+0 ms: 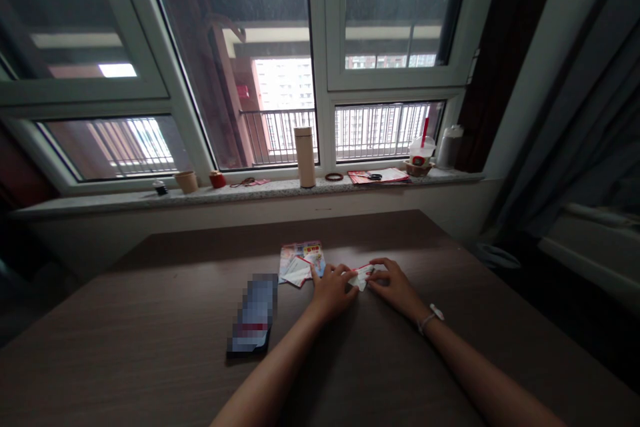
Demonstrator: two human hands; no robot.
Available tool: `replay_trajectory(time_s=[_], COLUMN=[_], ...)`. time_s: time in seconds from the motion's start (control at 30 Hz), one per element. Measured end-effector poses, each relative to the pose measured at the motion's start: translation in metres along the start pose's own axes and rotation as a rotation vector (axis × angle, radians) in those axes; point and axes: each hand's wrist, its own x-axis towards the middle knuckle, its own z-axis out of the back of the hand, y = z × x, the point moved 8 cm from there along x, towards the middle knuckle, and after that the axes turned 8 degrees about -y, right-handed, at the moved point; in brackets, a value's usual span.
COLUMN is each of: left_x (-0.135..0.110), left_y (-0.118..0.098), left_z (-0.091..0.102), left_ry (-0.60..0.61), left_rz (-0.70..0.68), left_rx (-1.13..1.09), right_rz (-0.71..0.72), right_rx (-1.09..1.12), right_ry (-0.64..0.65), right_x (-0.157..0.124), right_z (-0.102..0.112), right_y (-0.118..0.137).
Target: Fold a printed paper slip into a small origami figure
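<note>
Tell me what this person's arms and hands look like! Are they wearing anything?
The left arm and right arm are bare, with no sleeves. The left hand and right hand have no gloves. A thin white band with a small tab circles the right wrist.

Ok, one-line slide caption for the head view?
Left hand and right hand hold a red-edged paper on a wooden table.

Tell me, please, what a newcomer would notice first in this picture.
The eye would go to the left hand and right hand, centred on the table, their fingers pressing a folded red-edged paper. Beyond them, a tall beige flask stands on the windowsill.
</note>
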Motion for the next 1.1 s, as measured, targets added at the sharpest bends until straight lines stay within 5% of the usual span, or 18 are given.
replay_trajectory(time_s=[0.37, 1.1], left_x=[0.000, 0.000], left_y=[-0.002, -0.002], left_z=[0.002, 0.000], left_ry=[-0.026, -0.064], left_rz=[0.036, 0.096], left_rx=[-0.010, -0.020], right_rz=[0.093, -0.038], right_rx=[-0.050, -0.181], right_ry=[0.063, 0.046], right_x=[-0.002, -0.003], right_z=[-0.003, 0.002], right_y=[0.006, 0.003])
